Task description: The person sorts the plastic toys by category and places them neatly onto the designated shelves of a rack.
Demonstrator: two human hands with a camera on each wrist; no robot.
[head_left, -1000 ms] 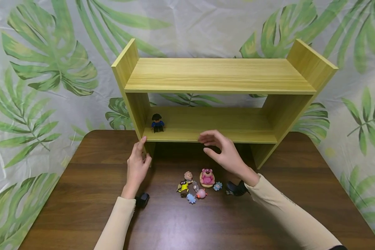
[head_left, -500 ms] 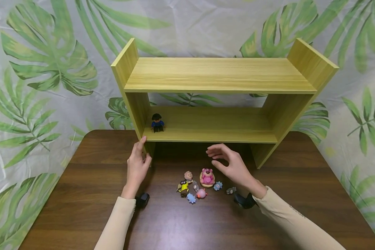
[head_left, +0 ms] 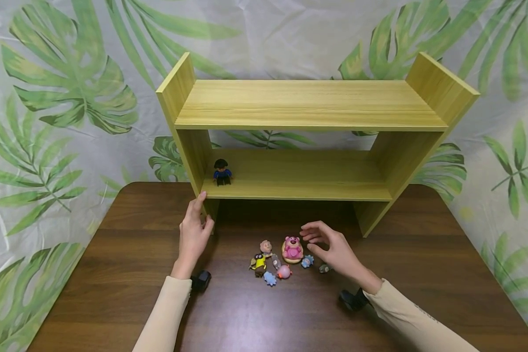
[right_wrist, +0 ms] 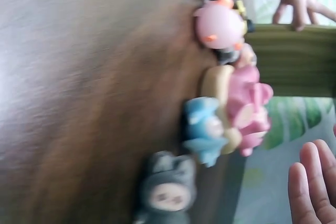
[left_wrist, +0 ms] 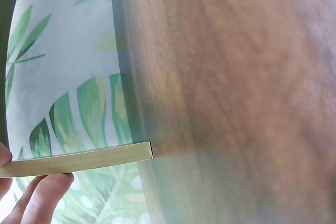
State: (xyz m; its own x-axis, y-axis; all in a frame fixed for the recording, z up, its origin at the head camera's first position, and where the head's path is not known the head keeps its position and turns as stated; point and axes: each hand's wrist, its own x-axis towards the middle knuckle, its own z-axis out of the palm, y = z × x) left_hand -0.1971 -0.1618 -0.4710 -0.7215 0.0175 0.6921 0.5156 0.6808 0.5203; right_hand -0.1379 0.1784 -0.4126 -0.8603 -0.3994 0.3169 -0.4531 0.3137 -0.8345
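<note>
My left hand (head_left: 194, 230) grips the left side panel of a light wooden shelf (head_left: 290, 192), the panel edge (left_wrist: 89, 160) passing between thumb and fingers in the left wrist view. Empty, with fingers loosely bent, my right hand (head_left: 334, 247) hovers just right of a pink bear figure (head_left: 292, 249). Below that hand lie a small blue figure (head_left: 307, 261) and a grey long-eared figure (right_wrist: 168, 192). Left of the bear cluster a round pink toy (head_left: 283, 272), a yellow-and-black figure (head_left: 259, 262), a pale pink-headed figure (head_left: 266, 247), a grey figure (head_left: 276, 262) and another light blue toy (head_left: 270, 278).
A dark-haired toy figure (head_left: 222, 172) in blue stands at the left end of the shelf's middle board. The shelf stands at the back of a dark wooden table (head_left: 114, 278). Behind hangs a leaf-patterned cloth (head_left: 70, 88).
My right hand has come away from the middle board's front edge, moving down and right to the toys. My left hand keeps its hold on the side panel.
</note>
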